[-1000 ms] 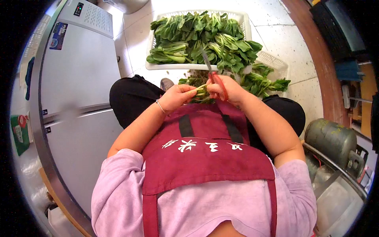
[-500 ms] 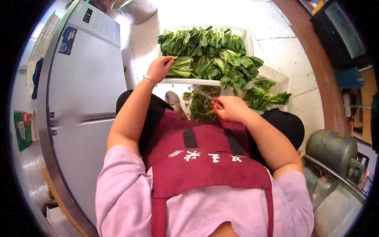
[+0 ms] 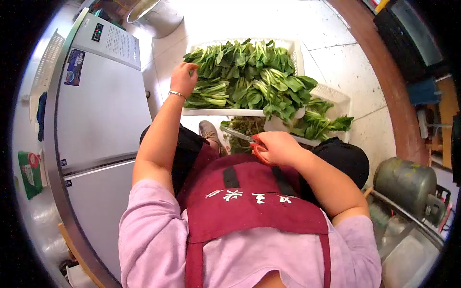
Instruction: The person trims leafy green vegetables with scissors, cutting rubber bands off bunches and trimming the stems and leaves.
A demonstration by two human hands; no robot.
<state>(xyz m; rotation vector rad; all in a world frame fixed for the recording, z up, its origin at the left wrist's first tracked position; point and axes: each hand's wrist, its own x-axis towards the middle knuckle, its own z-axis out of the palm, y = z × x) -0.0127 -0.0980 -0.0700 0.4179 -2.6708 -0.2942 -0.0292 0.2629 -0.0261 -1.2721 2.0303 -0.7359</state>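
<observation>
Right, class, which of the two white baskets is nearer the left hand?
The fuller basket, heaped with leafy greens: the left hand is by its left side, while the other basket lies off to the right.

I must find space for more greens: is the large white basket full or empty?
Looks full: leafy greens lie across nearly all of the basket.

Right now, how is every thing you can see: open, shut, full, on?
Left hand: fingers curled, grip unclear.
Right hand: closed on the scissors.
Scissors: held; blade gap unclear.
Big basket: heaped with greens.
Small basket: greens in it, part of its inside bare.
Fridge doors: both shut.
Fridge display: lit.
Metal pot: uncovered; contents unclear.
</observation>
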